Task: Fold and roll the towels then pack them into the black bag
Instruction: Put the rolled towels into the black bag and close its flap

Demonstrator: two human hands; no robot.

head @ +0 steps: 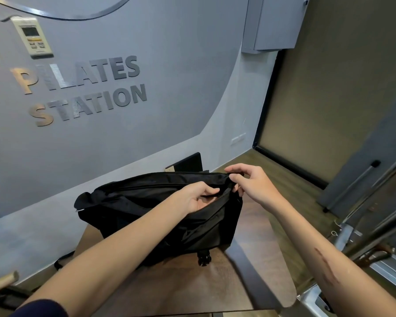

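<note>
While our left hand [196, 197] grips the black bag [160, 216] at its near lip and our right hand [242, 179] pinches the far zipper edge just beyond, no towels show, so packing progress can't be judged.

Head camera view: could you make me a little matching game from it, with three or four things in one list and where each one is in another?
Things:
1. black bag
2. left hand
3. right hand
4. remote control

Places or states:
A. mounted on the grey wall
B. pinching the bag's far right corner
C. lying on the brown table
D. gripping the near edge of the bag's opening

Pairs: 1-C, 2-D, 3-B, 4-A
</note>
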